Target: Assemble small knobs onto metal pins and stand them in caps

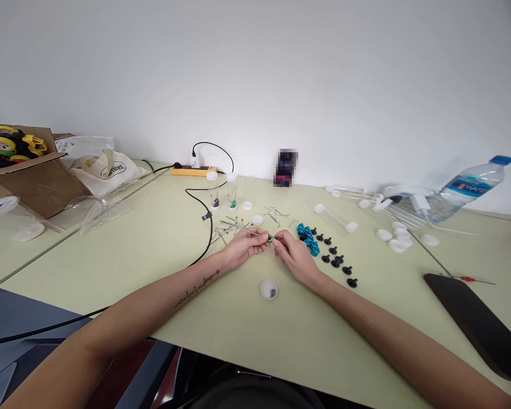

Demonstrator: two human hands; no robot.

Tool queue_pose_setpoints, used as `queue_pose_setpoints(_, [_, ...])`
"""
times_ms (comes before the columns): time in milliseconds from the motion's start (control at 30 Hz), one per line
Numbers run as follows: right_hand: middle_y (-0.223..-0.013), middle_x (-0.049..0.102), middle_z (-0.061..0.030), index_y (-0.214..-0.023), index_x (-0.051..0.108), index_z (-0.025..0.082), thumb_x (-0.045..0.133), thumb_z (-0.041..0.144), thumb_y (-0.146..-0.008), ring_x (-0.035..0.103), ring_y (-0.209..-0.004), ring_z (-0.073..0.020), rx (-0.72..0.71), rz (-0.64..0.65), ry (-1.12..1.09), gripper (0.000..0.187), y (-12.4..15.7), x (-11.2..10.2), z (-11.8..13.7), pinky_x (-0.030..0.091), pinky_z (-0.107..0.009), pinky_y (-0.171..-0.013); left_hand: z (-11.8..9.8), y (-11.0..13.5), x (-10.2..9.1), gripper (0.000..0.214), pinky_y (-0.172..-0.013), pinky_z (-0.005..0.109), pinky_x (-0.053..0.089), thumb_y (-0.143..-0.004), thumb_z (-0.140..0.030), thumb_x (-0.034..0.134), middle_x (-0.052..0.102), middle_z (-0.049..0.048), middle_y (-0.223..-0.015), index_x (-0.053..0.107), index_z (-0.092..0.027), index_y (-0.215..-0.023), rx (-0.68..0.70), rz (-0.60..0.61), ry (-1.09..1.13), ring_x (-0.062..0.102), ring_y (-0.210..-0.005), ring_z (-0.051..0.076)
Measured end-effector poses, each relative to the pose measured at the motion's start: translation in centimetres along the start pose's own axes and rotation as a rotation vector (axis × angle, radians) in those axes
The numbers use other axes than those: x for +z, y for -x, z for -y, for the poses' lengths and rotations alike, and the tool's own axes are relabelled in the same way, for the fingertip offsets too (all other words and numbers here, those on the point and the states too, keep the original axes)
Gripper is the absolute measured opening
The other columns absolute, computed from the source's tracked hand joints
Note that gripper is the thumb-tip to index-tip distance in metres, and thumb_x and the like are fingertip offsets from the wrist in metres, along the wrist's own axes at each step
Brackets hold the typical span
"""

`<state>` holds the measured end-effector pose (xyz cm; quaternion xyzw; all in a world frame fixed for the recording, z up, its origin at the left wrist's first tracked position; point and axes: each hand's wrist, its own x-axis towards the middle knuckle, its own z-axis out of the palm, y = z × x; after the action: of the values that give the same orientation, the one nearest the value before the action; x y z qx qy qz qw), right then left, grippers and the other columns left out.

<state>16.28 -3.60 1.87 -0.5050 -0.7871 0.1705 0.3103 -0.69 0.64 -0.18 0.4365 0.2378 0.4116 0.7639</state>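
1. While left hand [244, 247] pinches the green part [271, 239], fingertips closed on it, right hand [297, 257] has fingers bent close beside it, can't tell if gripping
2. Green part sits between both hands, beyond white cap [264, 288] with dark bits [273, 293]
3. Blue parts [313, 249] and black knobs [333, 250] lie right of right hand

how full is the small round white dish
Partly filled: small grey pieces lie in the dish, leaving part of it bare.
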Motion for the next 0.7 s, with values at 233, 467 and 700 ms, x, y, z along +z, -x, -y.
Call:
queue_pose_setpoints(233, [-0.062, 0.057, 0.0013, -0.08, 0.044, 0.021, 0.025, 0.038, -0.092, 0.053, -0.055, -0.0142, 0.004, 0.041, -0.026, 0.028, -0.02, -0.09, -0.05, 0.039, -0.025, -0.057, 0.01, 0.06, 0.06, 0.021, -0.066, 0.021, 0.039, -0.064, -0.024, 0.072, 0.059, 0.0033, -0.075, 0.061, -0.011, -0.076, -0.01, 0.011, -0.02, 0.055, -0.071, 0.009])
queue_pose_setpoints(467, [-0.066, 0.058, 0.0012, -0.1, 0.043, 0.021, 0.03, 0.042, -0.09, 0.054, -0.058, -0.0152, 0.009, 0.006, -0.03, 0.026, 0.0, -0.07, 0.06, 0.039, -0.026, -0.058, -0.04, -0.03, 0.03, 0.022, -0.063, 0.02, 0.039, -0.063, -0.025, 0.073, 0.058, 0.0021, -0.071, 0.061, -0.011, -0.076, 0.004, -0.018, 0.018, 0.052, -0.064, 0.007])
queue_pose_setpoints(700, [-0.067, 0.057, 0.0013, -0.095, 0.043, 0.021, 0.031, 0.038, -0.09, 0.053, -0.06, -0.0148, -0.009, -0.025, -0.002, 0.022, 0.05, 0.02, 0.07, 0.038, -0.026, -0.059, 0.0, -0.08, 0.03, 0.021, -0.063, 0.02, 0.039, -0.065, -0.024, 0.072, 0.058, 0.0023, -0.072, 0.061, -0.011, -0.077, 0.006, -0.004, 0.008, 0.053, -0.066, 0.008])
